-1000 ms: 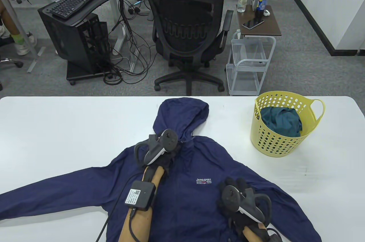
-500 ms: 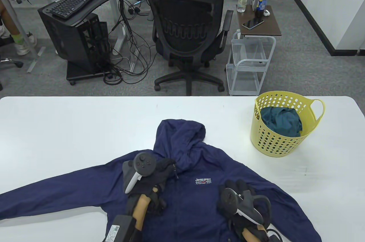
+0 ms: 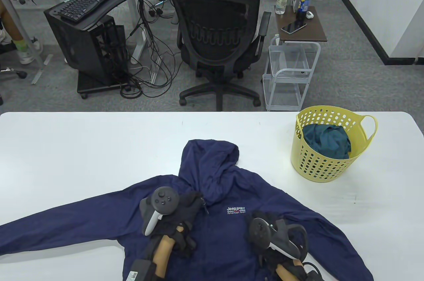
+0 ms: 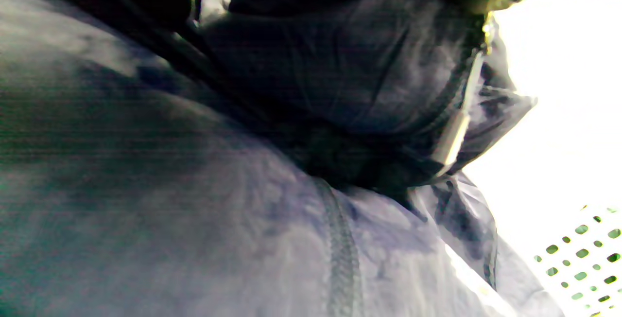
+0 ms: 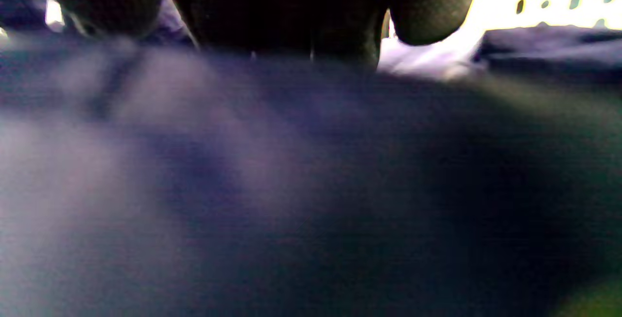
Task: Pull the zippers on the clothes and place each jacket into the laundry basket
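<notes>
Your navy jacket [image 3: 212, 228] lies flat on the white table [image 3: 82, 148], front up and sleeves spread, because a flat garment keeps the zipper track straight while the slider runs. Taking that jacket as the landmark: your left hand [image 3: 184, 206] sits at its collar, just below the hood, fingers bunched at the top of the zipper. In the left wrist view the metal zipper pull [image 4: 454, 134] hangs free just below those fingers, so whether you pinch the slider or the collar cloth cannot be told. Your right hand [image 3: 265, 228] rests on the jacket's chest below the printed logo, likely as an anchor so the cloth does not ride up; its fingertips touch the fabric, but whether they lie flat or curl into it cannot be told.

The yellow laundry basket [image 3: 328, 168] stands beyond the jacket's sleeve on your right-hand side, apart from it, within an easy lift.

Count: 2 jackets, 1 on the table and 1 teal jacket [image 3: 326, 140] bundled inside the basket; 1 basket; 2 hands.
</notes>
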Demonstrator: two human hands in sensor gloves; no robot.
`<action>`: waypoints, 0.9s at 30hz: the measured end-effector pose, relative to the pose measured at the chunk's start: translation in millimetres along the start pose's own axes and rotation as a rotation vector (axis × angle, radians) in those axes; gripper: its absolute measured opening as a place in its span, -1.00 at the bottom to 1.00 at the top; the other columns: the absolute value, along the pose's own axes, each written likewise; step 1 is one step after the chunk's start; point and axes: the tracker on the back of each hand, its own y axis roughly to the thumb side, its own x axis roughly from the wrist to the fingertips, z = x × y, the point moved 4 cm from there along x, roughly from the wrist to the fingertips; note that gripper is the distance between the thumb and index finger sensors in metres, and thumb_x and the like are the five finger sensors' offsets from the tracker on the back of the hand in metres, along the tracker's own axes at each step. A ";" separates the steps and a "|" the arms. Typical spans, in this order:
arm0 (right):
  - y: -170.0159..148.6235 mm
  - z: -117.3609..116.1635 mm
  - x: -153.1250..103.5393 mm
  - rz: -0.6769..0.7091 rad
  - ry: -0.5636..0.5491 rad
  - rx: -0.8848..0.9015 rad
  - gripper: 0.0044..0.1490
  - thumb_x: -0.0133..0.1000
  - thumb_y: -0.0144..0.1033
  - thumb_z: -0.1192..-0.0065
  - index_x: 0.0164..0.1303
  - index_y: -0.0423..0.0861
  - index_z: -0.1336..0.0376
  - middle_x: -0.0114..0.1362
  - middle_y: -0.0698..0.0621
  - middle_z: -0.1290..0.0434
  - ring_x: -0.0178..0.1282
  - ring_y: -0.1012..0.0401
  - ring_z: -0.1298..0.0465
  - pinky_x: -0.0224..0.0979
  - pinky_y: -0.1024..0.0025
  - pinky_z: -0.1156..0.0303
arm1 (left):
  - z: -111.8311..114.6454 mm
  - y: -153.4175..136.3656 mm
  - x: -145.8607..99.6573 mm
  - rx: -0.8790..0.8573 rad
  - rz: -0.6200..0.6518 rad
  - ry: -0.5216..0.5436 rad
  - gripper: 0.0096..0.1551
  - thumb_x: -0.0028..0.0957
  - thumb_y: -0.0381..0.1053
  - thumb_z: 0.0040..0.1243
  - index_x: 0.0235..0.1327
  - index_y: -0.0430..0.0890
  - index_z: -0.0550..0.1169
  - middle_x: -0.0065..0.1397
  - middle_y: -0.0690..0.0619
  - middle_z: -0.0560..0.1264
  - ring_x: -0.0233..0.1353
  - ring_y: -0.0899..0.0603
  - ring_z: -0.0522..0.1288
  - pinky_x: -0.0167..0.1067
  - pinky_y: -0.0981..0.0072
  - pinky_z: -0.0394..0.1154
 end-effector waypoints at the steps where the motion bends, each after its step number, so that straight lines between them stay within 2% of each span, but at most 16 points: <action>1: 7.5 3.9 6.1 0.003 0.003 0.009 -0.28 0.01 0.14 -0.21 0.40 0.15 -0.33 0.59 0.09 -0.42 0.47 -0.01 -0.46 0.44 -0.03 -0.35 | 0.3 0.1 -0.1 0.002 0.002 -0.002 -0.50 -0.16 0.29 0.08 0.03 0.26 0.63 0.12 0.26 0.70 0.42 -0.12 0.52 0.32 -0.33 0.32; 4: 25.8 9.0 24.0 -0.004 0.020 0.072 -0.28 0.01 0.15 -0.21 0.39 0.14 -0.34 0.56 0.08 -0.45 0.41 -0.02 -0.49 0.39 0.00 -0.39 | 1.7 -0.2 -0.3 -0.004 -0.001 -0.007 -0.49 -0.16 0.29 0.08 0.03 0.26 0.63 0.13 0.26 0.69 0.43 -0.12 0.51 0.32 -0.32 0.32; 8: 47.0 1.2 46.6 -0.027 0.087 0.238 -0.26 -0.01 0.22 -0.22 0.38 0.16 -0.35 0.55 0.10 -0.46 0.42 -0.02 -0.48 0.39 0.01 -0.38 | 6.5 -1.2 -0.6 -0.071 -0.019 -0.036 -0.51 -0.16 0.30 0.08 0.01 0.28 0.64 0.23 0.27 0.65 0.49 -0.15 0.43 0.34 -0.31 0.31; 12: 49.5 -8.4 57.5 -0.083 0.083 0.333 -0.18 -0.03 0.31 -0.25 0.41 0.15 -0.31 0.57 0.12 -0.43 0.46 -0.04 -0.45 0.43 -0.01 -0.35 | 8.3 0.1 -2.1 -0.092 -0.026 -0.044 -0.51 -0.16 0.30 0.08 -0.01 0.27 0.64 0.31 0.25 0.60 0.53 -0.16 0.39 0.34 -0.31 0.29; 15: 46.9 -12.3 58.1 -0.109 0.067 0.367 -0.15 -0.08 0.37 -0.30 0.37 0.14 -0.35 0.52 0.11 -0.49 0.45 -0.03 -0.48 0.42 -0.01 -0.38 | 12.3 3.8 -1.5 -0.107 -0.024 -0.074 -0.52 -0.16 0.31 0.09 -0.02 0.26 0.64 0.33 0.25 0.59 0.54 -0.17 0.37 0.35 -0.31 0.29; 17: 44.9 -11.8 55.5 -0.128 0.035 0.401 -0.17 -0.08 0.35 -0.33 0.32 0.10 -0.39 0.46 0.08 -0.55 0.39 -0.01 -0.53 0.38 0.01 -0.41 | 16.1 6.5 -1.9 -0.115 -0.028 -0.083 -0.52 -0.16 0.32 0.08 -0.02 0.27 0.64 0.34 0.25 0.58 0.54 -0.16 0.37 0.35 -0.30 0.29; 20: 39.8 -5.7 49.6 -0.172 -0.059 0.396 -0.40 -0.02 0.11 -0.39 0.18 0.09 -0.49 0.33 0.08 -0.65 0.30 0.01 -0.60 0.32 0.02 -0.46 | 18.8 12.4 -3.9 -0.116 -0.029 -0.074 -0.52 -0.16 0.32 0.08 -0.03 0.27 0.64 0.33 0.26 0.58 0.54 -0.16 0.37 0.36 -0.30 0.30; 25: 43.5 1.5 39.9 -0.096 -0.156 0.299 -0.45 0.00 0.12 -0.31 0.14 0.14 -0.50 0.29 0.12 -0.66 0.28 0.04 -0.61 0.32 0.04 -0.47 | 11.5 13.7 -6.8 -0.003 -0.035 0.029 -0.52 -0.18 0.32 0.10 -0.06 0.27 0.66 0.31 0.26 0.61 0.52 -0.16 0.40 0.34 -0.29 0.32; 27: 50.9 5.3 36.5 -0.042 -0.190 0.247 -0.42 0.02 0.15 -0.25 0.15 0.13 -0.49 0.30 0.11 -0.65 0.29 0.03 -0.59 0.33 0.02 -0.45 | 11.2 9.2 -6.2 -0.018 -0.048 0.030 -0.52 -0.18 0.32 0.10 -0.06 0.28 0.66 0.31 0.26 0.61 0.52 -0.17 0.40 0.33 -0.29 0.32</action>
